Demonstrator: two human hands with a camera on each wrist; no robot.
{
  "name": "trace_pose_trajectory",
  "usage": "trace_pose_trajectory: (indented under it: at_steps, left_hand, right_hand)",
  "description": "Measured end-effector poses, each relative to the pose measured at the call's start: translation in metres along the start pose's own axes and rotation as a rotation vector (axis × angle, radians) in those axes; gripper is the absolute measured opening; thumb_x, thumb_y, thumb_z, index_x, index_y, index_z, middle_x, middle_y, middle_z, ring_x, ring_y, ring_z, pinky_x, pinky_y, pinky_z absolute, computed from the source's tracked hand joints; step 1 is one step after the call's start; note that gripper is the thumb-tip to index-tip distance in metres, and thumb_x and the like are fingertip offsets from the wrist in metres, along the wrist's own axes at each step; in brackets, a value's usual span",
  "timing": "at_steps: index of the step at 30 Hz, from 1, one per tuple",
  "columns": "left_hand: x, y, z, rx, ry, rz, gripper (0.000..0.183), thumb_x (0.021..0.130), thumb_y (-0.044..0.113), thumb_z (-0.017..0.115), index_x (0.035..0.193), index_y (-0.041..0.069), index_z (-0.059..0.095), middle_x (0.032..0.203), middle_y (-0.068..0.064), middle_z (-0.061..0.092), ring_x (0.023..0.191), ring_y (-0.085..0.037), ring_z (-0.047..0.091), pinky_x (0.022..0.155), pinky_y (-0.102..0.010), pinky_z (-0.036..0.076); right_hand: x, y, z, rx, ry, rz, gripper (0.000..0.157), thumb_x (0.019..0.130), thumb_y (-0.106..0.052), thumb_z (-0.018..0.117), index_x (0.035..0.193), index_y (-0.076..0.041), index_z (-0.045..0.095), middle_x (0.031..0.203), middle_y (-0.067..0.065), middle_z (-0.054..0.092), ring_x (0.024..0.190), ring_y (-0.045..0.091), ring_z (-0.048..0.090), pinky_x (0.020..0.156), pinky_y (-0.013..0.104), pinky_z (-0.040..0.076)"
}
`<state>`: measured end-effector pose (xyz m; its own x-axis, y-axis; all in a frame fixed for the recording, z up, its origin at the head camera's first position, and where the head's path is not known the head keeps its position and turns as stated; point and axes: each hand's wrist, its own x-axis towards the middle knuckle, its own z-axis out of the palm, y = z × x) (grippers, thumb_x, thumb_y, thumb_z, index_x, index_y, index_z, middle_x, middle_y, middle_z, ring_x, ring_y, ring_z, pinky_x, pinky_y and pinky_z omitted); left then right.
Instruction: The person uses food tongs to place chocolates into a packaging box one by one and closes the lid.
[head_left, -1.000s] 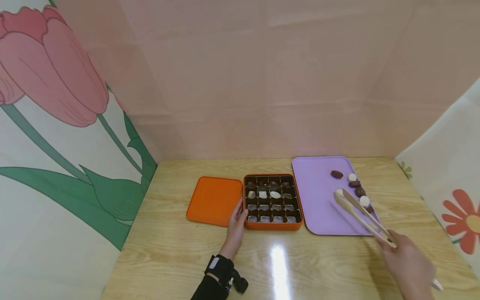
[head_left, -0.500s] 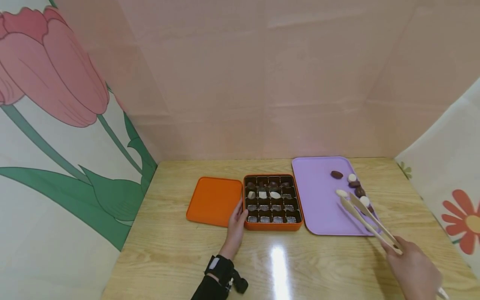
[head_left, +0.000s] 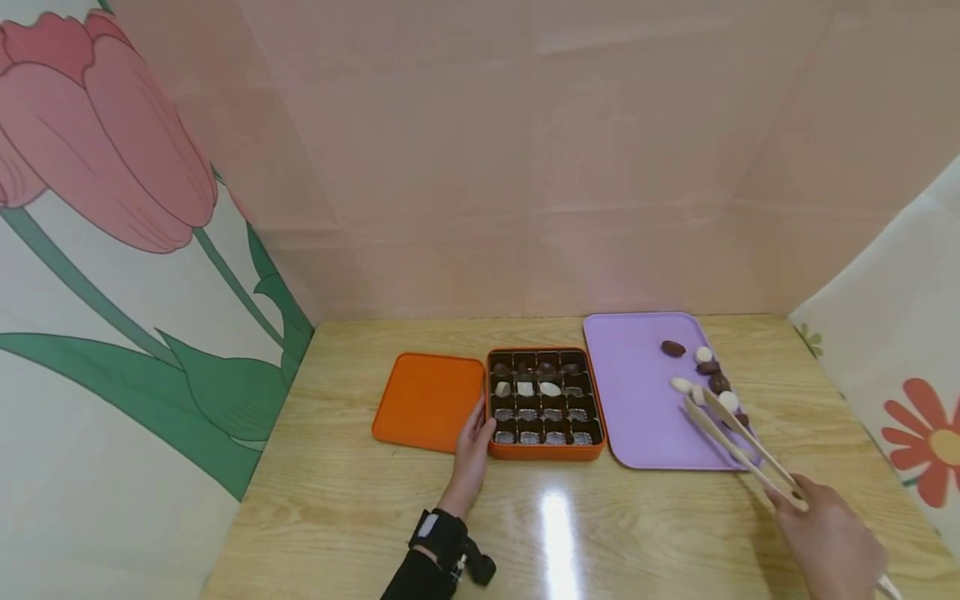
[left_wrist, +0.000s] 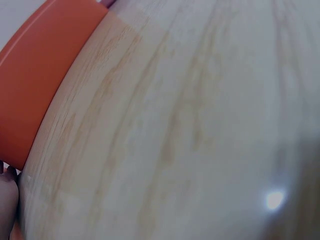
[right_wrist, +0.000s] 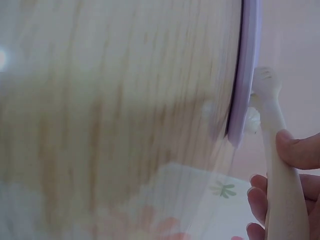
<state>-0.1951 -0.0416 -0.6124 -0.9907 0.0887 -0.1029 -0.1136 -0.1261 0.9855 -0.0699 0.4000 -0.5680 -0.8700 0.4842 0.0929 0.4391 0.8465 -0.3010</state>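
My right hand (head_left: 832, 533) holds cream-coloured tongs (head_left: 738, 450), their arms apart, over the right side of the purple tray (head_left: 630, 417). Near the tips lies a white chocolate (head_left: 697, 394); whether they touch it I cannot tell. Just left of it is another white chocolate (head_left: 681, 385). In the right wrist view, thumb and fingers wrap the tongs (right_wrist: 285, 195). My left hand (head_left: 471, 454) rests against the left side of the orange chocolate box (head_left: 547, 452), fingers extended along it. Brown and white chocolates fill the box's back row and part of the second.
An orange lid (head_left: 427, 400) lies left of the box. Along the tray's right side are several chocolates, among them a brown one (head_left: 672, 348) and a round white one (head_left: 728, 402). A pink backdrop (head_left: 525, 167) rises behind the wooden table (head_left: 360, 517).
The tongs have moved right and slightly toward me, away from the leftmost white chocolate. A second white chocolate now shows by their tips. My left hand and the box have stayed still.
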Motion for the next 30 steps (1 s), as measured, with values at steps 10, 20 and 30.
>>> trace_pose_trajectory:
  at_steps: [10,20,30]
  left_hand:
    - [0.001,-0.002,-0.001,-0.001,-0.002,-0.003,0.056,0.097,0.034,0.047,0.148,0.027,0.029,0.159,-0.001,0.022,0.142,-0.020,0.021,0.119,-0.049,0.021]
    - [0.002,-0.001,0.000,0.002,-0.005,-0.006,0.056,0.096,0.035,0.047,0.148,0.029,0.028,0.159,-0.001,0.022,0.143,-0.020,0.020,0.119,-0.049,0.019]
    - [0.000,0.001,-0.001,0.003,-0.001,0.004,0.055,0.096,0.035,0.047,0.148,0.028,0.029,0.159,0.000,0.022,0.143,-0.020,0.020,0.119,-0.050,0.020]
  right_hand:
    - [0.007,-0.002,0.001,-0.008,0.001,-0.034,0.055,0.082,-0.037,0.065,0.120,0.002,0.060,0.105,0.031,0.065,0.069,0.045,0.060,0.036,0.043,0.037]
    - [0.006,-0.003,-0.004,0.001,-0.026,-0.043,0.055,0.086,-0.039,0.061,0.123,0.001,0.059,0.106,0.034,0.063,0.063,0.044,0.058,0.037,0.044,0.036]
    - [-0.005,-0.031,-0.002,0.064,0.135,-0.140,0.043,0.081,-0.031,0.068,0.112,-0.001,0.067,0.096,0.032,0.069,0.046,0.033,0.055,0.030,0.035,0.027]
